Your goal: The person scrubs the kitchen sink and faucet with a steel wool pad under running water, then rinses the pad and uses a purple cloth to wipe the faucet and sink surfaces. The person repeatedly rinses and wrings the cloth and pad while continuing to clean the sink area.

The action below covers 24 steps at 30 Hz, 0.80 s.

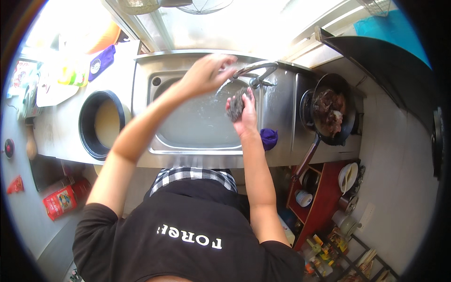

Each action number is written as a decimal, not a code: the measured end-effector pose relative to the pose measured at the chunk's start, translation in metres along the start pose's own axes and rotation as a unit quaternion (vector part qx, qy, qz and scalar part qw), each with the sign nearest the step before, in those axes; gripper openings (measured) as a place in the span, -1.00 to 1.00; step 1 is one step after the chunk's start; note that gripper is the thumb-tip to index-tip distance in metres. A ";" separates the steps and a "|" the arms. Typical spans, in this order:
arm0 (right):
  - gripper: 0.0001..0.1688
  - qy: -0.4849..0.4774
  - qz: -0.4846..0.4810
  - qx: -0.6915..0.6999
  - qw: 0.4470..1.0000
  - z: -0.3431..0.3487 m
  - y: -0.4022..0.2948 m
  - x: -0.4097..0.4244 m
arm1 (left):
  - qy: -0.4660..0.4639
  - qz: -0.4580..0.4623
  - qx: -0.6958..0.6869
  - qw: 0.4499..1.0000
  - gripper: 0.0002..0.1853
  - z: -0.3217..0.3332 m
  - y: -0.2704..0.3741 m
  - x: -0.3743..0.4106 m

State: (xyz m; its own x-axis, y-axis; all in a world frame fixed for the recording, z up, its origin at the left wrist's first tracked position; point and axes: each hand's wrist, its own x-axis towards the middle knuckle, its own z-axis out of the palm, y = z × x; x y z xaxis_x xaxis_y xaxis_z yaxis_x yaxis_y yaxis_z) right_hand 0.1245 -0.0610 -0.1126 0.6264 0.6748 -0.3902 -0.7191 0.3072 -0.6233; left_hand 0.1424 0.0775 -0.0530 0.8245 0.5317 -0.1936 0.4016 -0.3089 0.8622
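Observation:
My right hand holds a grey, wiry scouring pad over the right side of a stainless steel sink. My left hand, slightly blurred, is raised by the spout of the chrome faucet, its fingers apart and nothing seen in it. Whether it touches the spout I cannot tell. A thin stream of water falls near my left fingers, and cloudy water stands in the basin. A bunched purple cloth lies on the counter beside my right forearm.
Left of the sink stands a dark pot of cloudy liquid. A wok holding pieces of meat sits on the stove at right, its handle reaching past the counter's front edge. A purple cloth lies at upper left; a red shelf unit is lower right.

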 end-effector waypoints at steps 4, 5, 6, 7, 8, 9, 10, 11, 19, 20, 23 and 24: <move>-0.23 0.046 0.047 0.004 0.998 0.002 0.003 0.006 | -0.045 -0.064 -0.133 0.988 -0.34 0.005 -0.007 0.018; -0.21 0.062 0.074 -0.009 0.995 0.002 0.002 0.000 | -0.060 -0.038 -0.164 0.984 -0.35 0.007 -0.008 0.021; -0.12 0.039 0.071 0.006 0.997 0.008 0.003 0.008 | -0.056 -0.042 -0.168 0.983 -0.43 0.009 -0.009 0.024; -0.07 -0.027 0.037 0.014 0.999 0.009 0.003 0.007 | -0.032 -0.056 -0.153 0.986 -0.48 0.010 -0.010 0.026; -0.03 -0.092 0.015 0.008 0.996 0.013 0.002 0.010 | 0.018 -0.077 -0.130 0.988 -0.48 0.011 -0.010 0.027; 0.02 -0.172 0.004 -0.012 0.985 0.014 0.002 0.012 | 0.007 -0.055 -0.131 0.990 -0.48 0.012 -0.010 0.028; 0.17 -0.163 0.027 -0.055 0.985 0.016 0.001 0.013 | 0.023 -0.084 -0.143 0.986 -0.47 0.013 -0.011 0.028; 0.19 -0.120 0.008 -0.073 0.990 0.016 0.001 0.016 | 0.005 -0.090 -0.167 0.982 -0.47 0.014 -0.010 0.028; -0.34 -0.133 0.006 -0.275 0.952 0.019 -0.004 0.028 | -0.023 -0.090 -0.191 0.977 -0.50 0.015 -0.005 0.017; -0.52 -0.151 0.015 -0.268 0.951 0.014 -0.005 0.035 | -0.028 -0.092 -0.196 0.976 -0.50 0.014 -0.004 0.015; -0.54 -0.249 -0.076 -0.258 0.930 0.017 -0.009 0.038 | 0.016 -0.094 -0.182 0.979 -0.49 0.013 0.001 0.006; -0.60 -0.260 -0.043 -0.273 0.925 0.014 -0.011 0.039 | -0.003 -0.108 -0.192 0.976 -0.49 0.013 0.003 0.003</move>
State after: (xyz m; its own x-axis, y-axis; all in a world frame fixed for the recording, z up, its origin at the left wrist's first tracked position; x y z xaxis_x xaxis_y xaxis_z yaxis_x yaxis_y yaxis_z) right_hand 0.1528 -0.0282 -0.1113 0.3424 0.9390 -0.0327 -0.3253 0.0858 -0.9417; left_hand 0.1509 0.0685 -0.0573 0.7398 0.5474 -0.3911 0.3881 0.1277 0.9127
